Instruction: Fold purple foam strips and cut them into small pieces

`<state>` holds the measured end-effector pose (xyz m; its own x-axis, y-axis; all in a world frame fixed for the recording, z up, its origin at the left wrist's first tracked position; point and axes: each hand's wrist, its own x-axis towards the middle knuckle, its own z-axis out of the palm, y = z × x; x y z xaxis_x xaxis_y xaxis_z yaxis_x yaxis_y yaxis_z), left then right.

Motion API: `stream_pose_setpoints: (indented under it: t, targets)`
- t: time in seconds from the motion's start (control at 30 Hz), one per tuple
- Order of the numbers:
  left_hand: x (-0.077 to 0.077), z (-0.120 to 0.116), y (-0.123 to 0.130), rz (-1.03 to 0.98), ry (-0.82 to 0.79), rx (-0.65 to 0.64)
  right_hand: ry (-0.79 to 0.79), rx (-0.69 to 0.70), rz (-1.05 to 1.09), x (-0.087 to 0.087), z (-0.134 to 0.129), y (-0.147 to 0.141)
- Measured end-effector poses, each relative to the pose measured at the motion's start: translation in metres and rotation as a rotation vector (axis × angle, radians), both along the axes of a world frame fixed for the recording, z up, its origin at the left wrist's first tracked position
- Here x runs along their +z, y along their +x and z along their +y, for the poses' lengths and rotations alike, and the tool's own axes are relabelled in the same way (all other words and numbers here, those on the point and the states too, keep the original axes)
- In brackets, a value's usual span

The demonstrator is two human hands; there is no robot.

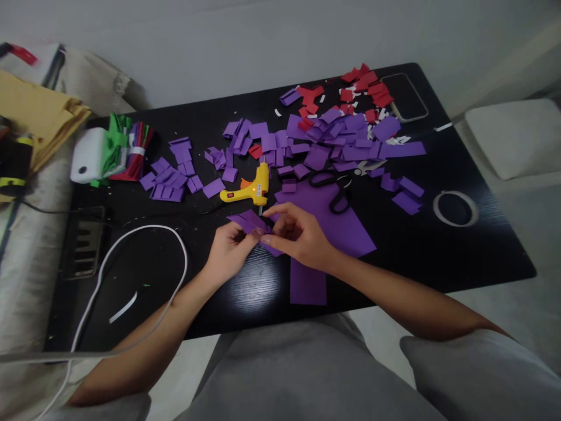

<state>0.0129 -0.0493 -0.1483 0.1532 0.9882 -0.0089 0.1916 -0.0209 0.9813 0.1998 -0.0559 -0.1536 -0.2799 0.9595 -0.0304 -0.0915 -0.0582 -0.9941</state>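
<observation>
A folded purple paper piece (pixel 248 220) is pinched between the thumb and fingers of my left hand (pixel 230 248). My right hand (pixel 300 235) touches the right end of that piece, its thumb and fingertips bent close around it; the fingers partly hide that end. Just beyond the hands, a yellow glue gun (pixel 252 188) lies on its side on the black table (pixel 412 245). Larger purple sheets (pixel 346 228) lie under and beside my right hand, with black-handled scissors (pixel 339 190) resting on them.
Folded purple pieces (pixel 169 181) and red scraps (pixel 372 88) are scattered across the back. A tape roll (pixel 456 209) lies at the right. At the left are a looped white cable (pixel 186 257), a white box (pixel 89 155) and bundled coloured strips (pixel 138 149).
</observation>
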Motion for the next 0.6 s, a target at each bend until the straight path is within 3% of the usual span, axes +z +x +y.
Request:
stream_pose_setpoints:
  t: [0.17,0.4,0.6]
  targets:
    - [0.0035,0.0028,-0.0012,-0.024,0.001,-0.080,0.261,-0.043,-0.108,-0.0021,0.0050,0.0043]
    - [0.0041,0.0041,-0.0058,-0.065,-0.029,-0.107,-0.004,0.041,0.111,-0.0083,0.0083,0.0022]
    - [0.0036,0.0035,-0.0069,-0.068,-0.053,-0.119,-0.124,0.068,0.222,-0.0076,0.0100,0.0020]
